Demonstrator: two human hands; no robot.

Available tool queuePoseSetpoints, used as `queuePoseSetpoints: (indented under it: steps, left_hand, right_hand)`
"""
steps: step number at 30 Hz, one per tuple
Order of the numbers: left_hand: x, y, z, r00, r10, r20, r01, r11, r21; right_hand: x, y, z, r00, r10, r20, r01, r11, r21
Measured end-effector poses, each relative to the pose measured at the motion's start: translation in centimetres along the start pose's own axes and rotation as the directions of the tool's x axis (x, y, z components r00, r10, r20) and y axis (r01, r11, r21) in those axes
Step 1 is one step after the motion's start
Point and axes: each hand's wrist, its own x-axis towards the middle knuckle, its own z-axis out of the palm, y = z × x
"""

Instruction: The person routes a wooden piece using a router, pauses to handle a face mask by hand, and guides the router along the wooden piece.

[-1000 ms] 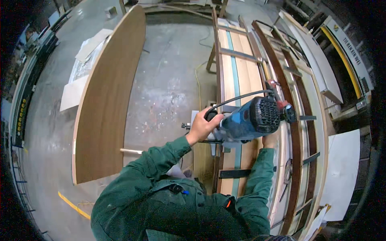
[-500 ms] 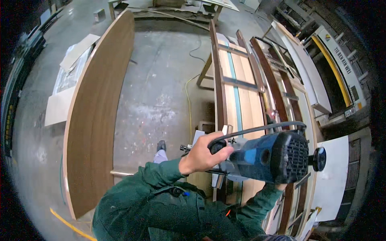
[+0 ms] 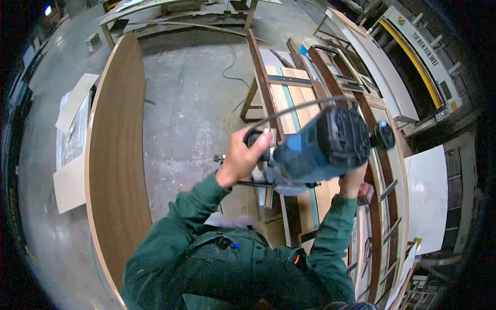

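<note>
A blue and black plunge router [image 3: 330, 142] is held in front of me, over the near part of a long workpiece. My left hand [image 3: 245, 157] is closed round its black side handle, thumb on top. My right hand [image 3: 355, 181] grips the router from its far right side, and most of its fingers are hidden behind the motor body. A black cord loops from the motor over toward my left hand. Beneath the router lies the frame [image 3: 289, 214] of dark brown rails, with pale wood boards [image 3: 297, 98], a teal strip and dark cross-pieces between them.
To my left a long brown wood panel [image 3: 116, 155] stands on edge. Right of the frame are more dark rails [image 3: 380, 217] and a small red block [image 3: 365, 194]. A white sheet [image 3: 426, 191] and a large press [image 3: 418, 57] stand farther right. A cable [image 3: 235, 80] lies on the floor.
The router has moved away from me and a little left, with both hands on it. More of my right hand and forearm now shows. My view has shifted too.
</note>
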Motion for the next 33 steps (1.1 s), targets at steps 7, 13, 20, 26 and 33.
queuePoseSetpoints:
  steps: [7,13,20,26,33]
  left_hand:
    - [10.2,-3.7,-0.9,0.995,-0.022,-0.100,0.021,1.000,-0.007]
    - [16.0,-7.9,-1.2,0.985,-0.106,-0.134,0.101,0.994,-0.046]
    - [20.6,-11.1,-2.5,0.973,-0.187,-0.138,0.202,0.974,0.104]
    - [22.5,-10.8,-2.9,0.978,-0.176,-0.109,0.190,0.973,0.129]
    - [21.0,-11.3,-2.8,0.973,-0.194,-0.123,0.213,0.962,0.172]
  right_hand:
    - [9.0,-0.8,8.2,0.960,0.269,0.078,-0.280,0.923,0.265]
    - [13.1,3.8,12.0,0.830,0.520,0.203,-0.558,0.777,0.291]
    - [15.8,7.9,15.4,0.822,0.553,0.136,-0.568,0.774,0.281]
    - [16.6,9.6,16.0,0.896,0.414,0.159,-0.442,0.859,0.256]
    - [15.8,13.5,14.7,0.858,0.445,0.256,-0.508,0.805,0.306]
